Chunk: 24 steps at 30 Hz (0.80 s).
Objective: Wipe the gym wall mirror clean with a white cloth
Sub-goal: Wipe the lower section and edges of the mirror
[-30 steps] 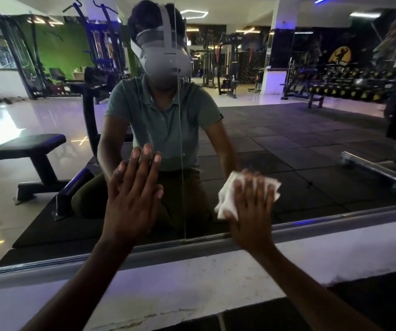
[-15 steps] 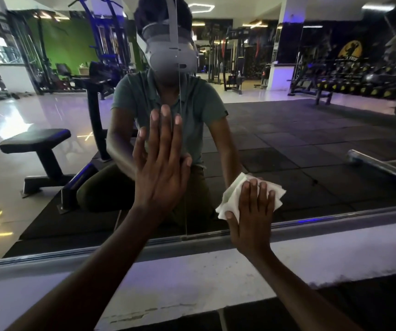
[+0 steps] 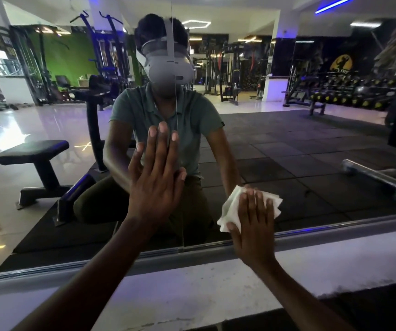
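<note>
No legible writing. Right hand (image 3: pixel 254 225) flat, fingers straight, pressing crumpled white cloth (image 3: pixel 232 211) onto mirror (image 3: pixel 311 163); left hand (image 3: pixel 156 177) open, palm toward glass, empty.

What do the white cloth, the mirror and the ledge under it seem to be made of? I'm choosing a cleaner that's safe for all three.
White cloth: looks like thin soft fabric or paper towel; it crumples into folds under the right hand.
Mirror: glossy glass, reflecting the gym sharply, with a vertical panel seam.
Ledge: probably painted plaster or concrete, matte white with scuffs and a crack.
</note>
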Motion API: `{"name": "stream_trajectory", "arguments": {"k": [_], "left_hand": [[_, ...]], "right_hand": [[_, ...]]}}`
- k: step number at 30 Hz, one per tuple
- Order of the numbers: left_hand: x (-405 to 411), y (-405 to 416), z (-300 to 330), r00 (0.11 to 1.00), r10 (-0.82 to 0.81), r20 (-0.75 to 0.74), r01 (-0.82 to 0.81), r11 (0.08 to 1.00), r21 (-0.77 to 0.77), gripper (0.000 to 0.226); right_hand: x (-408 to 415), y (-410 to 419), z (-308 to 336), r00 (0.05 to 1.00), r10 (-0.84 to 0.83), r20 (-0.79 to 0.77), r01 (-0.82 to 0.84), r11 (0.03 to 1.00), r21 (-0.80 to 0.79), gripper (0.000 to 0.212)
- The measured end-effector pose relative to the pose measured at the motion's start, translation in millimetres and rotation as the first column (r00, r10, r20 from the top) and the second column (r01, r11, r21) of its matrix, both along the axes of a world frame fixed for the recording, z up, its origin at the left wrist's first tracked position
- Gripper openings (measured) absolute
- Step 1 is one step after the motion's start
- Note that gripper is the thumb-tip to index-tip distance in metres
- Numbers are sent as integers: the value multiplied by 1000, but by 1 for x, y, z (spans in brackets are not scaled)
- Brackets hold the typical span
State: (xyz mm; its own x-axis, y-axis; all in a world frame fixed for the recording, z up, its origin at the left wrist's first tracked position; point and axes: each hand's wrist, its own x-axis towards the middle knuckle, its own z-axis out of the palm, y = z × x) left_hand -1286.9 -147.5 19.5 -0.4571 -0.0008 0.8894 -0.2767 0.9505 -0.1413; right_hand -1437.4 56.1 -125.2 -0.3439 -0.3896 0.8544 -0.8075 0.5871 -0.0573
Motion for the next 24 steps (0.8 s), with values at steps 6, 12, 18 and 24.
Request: {"name": "stream_trajectory", "arguments": {"k": [6,12,18,24], "left_hand": [[-3,26,-8,1000,-30,5,30,999,24,73],[-22,41,-39,999,23,23,-22,999,-45,77],[-22,36,-41,999,12,42,-9,997,-72,76],[-25,31,-43,999,28,47,-23,995,-93,75]], "right_hand": [[-24,-10,134,988,-115,106,150,883,-444,78],[-31,-10,78,984,-143,103,175,862,-476,78],[-48,8,26,888,-59,456,381,648,-659,92],[-64,-15,136,892,-187,411,439,567,-697,83]]}}
